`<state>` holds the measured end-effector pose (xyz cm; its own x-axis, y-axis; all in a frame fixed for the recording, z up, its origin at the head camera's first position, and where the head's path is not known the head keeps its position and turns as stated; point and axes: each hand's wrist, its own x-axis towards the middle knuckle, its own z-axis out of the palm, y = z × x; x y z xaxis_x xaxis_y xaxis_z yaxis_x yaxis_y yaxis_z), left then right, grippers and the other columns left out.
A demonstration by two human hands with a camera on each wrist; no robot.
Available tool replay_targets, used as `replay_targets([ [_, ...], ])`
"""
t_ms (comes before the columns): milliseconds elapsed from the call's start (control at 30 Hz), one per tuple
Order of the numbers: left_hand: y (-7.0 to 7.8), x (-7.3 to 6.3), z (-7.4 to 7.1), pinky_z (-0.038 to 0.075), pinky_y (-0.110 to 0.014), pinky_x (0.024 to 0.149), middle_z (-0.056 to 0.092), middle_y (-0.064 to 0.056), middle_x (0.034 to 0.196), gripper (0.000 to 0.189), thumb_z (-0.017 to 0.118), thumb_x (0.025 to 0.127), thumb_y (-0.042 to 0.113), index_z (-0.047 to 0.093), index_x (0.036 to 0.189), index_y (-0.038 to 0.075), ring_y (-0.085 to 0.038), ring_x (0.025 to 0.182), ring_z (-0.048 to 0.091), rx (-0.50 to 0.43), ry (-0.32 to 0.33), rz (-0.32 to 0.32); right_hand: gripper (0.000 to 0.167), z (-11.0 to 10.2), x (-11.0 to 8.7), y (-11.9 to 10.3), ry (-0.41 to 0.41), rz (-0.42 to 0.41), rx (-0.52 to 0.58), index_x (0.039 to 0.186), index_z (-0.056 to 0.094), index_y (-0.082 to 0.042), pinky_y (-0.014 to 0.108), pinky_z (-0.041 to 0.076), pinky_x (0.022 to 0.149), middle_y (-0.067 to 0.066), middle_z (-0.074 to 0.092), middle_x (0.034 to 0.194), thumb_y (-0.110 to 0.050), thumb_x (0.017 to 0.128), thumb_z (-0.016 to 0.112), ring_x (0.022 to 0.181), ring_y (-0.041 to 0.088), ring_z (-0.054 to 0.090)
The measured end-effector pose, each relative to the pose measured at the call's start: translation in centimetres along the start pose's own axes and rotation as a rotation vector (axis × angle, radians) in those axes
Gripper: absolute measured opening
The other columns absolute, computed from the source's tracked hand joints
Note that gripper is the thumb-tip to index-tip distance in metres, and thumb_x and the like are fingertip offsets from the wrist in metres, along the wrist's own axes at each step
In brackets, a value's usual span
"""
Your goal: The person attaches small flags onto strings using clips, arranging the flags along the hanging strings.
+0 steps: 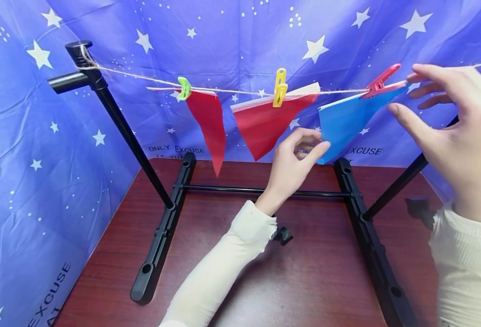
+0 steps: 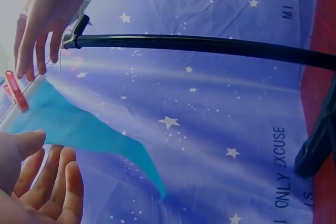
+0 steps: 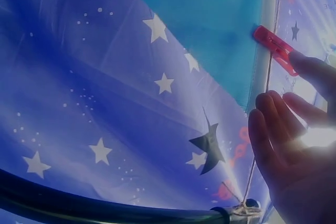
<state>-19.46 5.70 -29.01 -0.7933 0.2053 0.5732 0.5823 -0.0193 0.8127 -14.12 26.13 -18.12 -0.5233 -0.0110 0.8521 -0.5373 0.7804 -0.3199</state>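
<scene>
A blue triangular pennant (image 1: 340, 125) hangs from the string (image 1: 138, 76), held by a red clothespin (image 1: 377, 85) near its top right. My left hand (image 1: 291, 156) is at the pennant's lower left edge, thumb and fingers apart, loosely bent. In the left wrist view, the pennant (image 2: 86, 124) stretches past those fingers to its pointed tip. My right hand (image 1: 458, 109) is raised beside the pennant's top right corner, fingers spread and holding nothing. From the right wrist, the thumb overlaps the end of the clothespin (image 3: 275, 48), and the fingertips lie close to the string.
Two red pennants (image 1: 267, 125) hang further left, one under a yellow clothespin (image 1: 280, 88), the other under a green clothespin (image 1: 184, 88). A black stand (image 1: 130, 136) carries the string above a dark red table (image 1: 306, 272). Behind hangs a blue star-printed cloth (image 1: 232, 41).
</scene>
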Motion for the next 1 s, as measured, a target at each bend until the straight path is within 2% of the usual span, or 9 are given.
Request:
replay_targets([
  [133,-0.3,-0.6,-0.5,0.055,-0.022,0.082,0.07,-0.005,0.108,0.023,0.069,0.094,0.017,0.065,0.115,0.008,-0.001,0.095,0.065,0.0,0.009,0.018,0.05,-0.1,-0.5,0.1,0.003,0.023,0.048,0.13,0.065,-0.019,0.007,0.045,0.09,-0.019,0.063,0.119,-0.011,0.083,0.079,0.107,-0.004,0.058],
  [233,-0.5,-1.0,-0.8,0.057,-0.024,0.08,0.071,-0.006,0.105,0.022,0.069,0.093,0.016,0.066,0.113,0.007,-0.001,0.092,0.065,-0.02,0.027,0.029,0.049,-0.2,-0.9,0.2,0.003,0.03,0.072,0.13,0.065,-0.016,0.008,0.046,0.09,-0.02,0.06,0.12,-0.008,0.084,0.078,0.11,0.0,0.059],
  [433,-0.9,-1.8,-1.5,0.059,-0.034,0.076,0.071,-0.008,0.103,0.021,0.071,0.092,0.014,0.067,0.111,0.005,-0.005,0.09,0.067,-0.054,0.048,0.039,0.042,-0.1,-1.5,0.4,0.012,0.018,0.069,0.124,0.07,-0.01,0.008,0.045,0.089,-0.025,0.06,0.113,-0.011,0.083,0.08,0.107,-0.002,0.059],
  [600,-1.2,-2.5,-2.2,0.058,-0.032,0.074,0.071,-0.008,0.101,0.02,0.072,0.091,0.013,0.067,0.109,0.004,-0.006,0.087,0.067,-0.058,0.062,0.029,0.041,0.2,-2.7,0.5,0.017,-0.003,0.062,0.121,0.071,-0.006,0.008,0.043,0.09,-0.026,0.061,0.109,-0.014,0.082,0.081,0.101,-0.01,0.058],
  [1000,-2.5,-4.4,-3.8,0.057,-0.029,0.073,0.072,-0.01,0.097,0.02,0.074,0.09,0.014,0.069,0.107,0.005,-0.015,0.084,0.068,-0.015,0.101,-0.042,0.047,1.1,-5.4,0.0,-0.035,0.036,0.074,0.12,0.07,-0.001,0.007,0.04,0.088,-0.03,0.056,0.107,0.009,0.075,0.079,0.097,-0.014,0.055],
])
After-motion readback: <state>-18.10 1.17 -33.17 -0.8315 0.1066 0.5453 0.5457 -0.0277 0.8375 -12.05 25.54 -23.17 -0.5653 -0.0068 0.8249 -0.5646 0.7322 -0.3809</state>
